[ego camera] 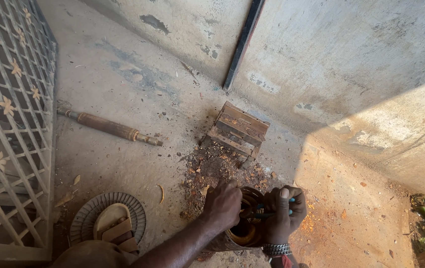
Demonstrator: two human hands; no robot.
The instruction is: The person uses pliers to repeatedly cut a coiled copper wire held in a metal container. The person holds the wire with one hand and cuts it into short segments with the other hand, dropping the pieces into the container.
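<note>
I had the hollow wooden piece (242,233) standing on the floor (123,89) close in front of me, its dark mouth facing up. My left hand (222,203) was curled shut over its near rim, knuckles up, pinning it down. My right hand (284,211) was closed round a blue-handled tool (272,214), the handle lying across my fingers and its working end hidden inside the opening, so I could not tell its shape. A metal watch (276,249) sat on that wrist.

To cut well here, I judged the hold mattered most: the left had to press the piece hard to the floor so it would not turn, and stay clear of the tool's path. The right had to take thin bites, working round the wall evenly rather than digging.

Reddish chips (212,168) lay scattered just beyond the piece, reaching to a small wooden stool (237,130). A turned wooden rod (108,126) lay well off to the left near a white metal grille (9,124), and a sandal (115,228) rested on a round mat (86,218) beside my knee
</note>
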